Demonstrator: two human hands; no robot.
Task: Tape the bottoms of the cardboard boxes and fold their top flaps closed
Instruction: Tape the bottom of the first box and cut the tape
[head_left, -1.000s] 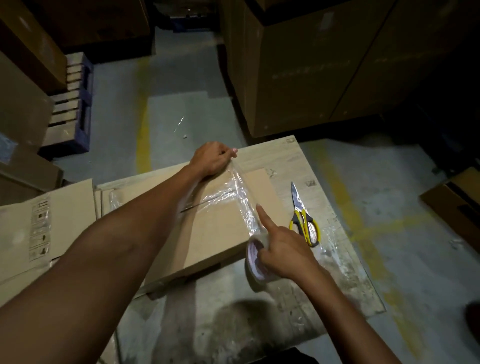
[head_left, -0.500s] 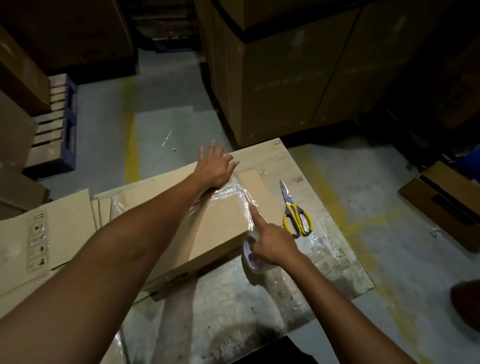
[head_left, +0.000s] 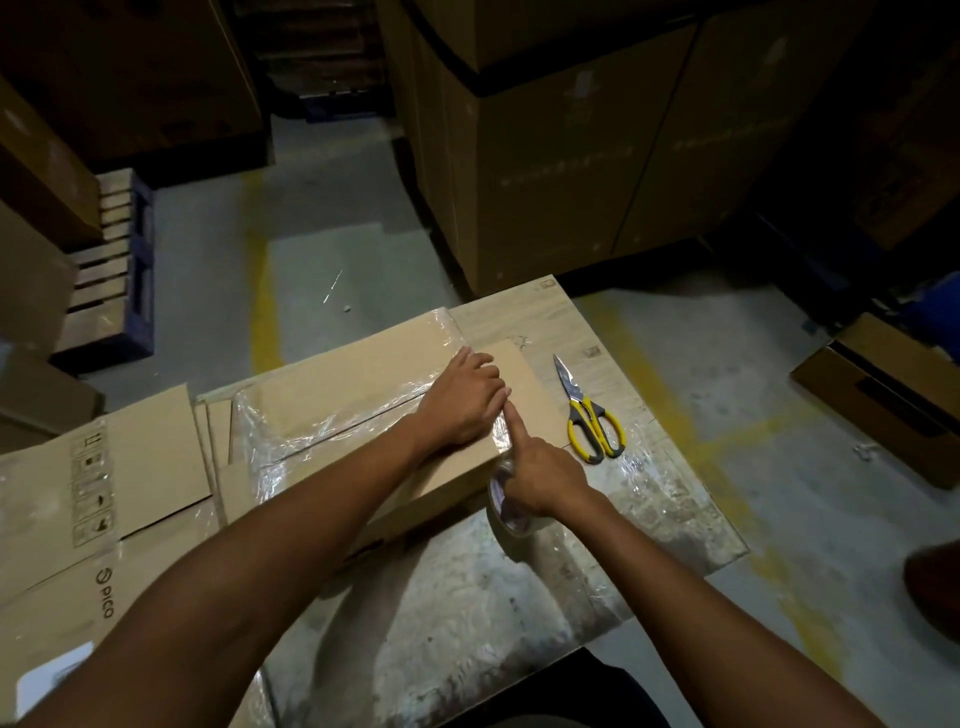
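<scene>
Dim and murky throughout, with a yellow-green cast. Lit from above, brightest over the cardboard box (head_left: 363, 384) and the pale floor (head_left: 311, 260), falling off hard toward the corners. Nearly black among the stacked cartons (head_left: 545, 171) at the back. Glinting white on the clear tape (head_left: 332, 423) across the box and on the wrinkled film (head_left: 660, 488) over the board (head_left: 511, 314). Washed to white in one small patch on the flattened cardboard (head_left: 156, 457) at lower left. Shadowed darkly under the box's near edge. Fairly sharp at centre, including the scissors (head_left: 592, 421); soft and grainy in the dark areas. Bowed by the wide lens at the frame edges.
</scene>
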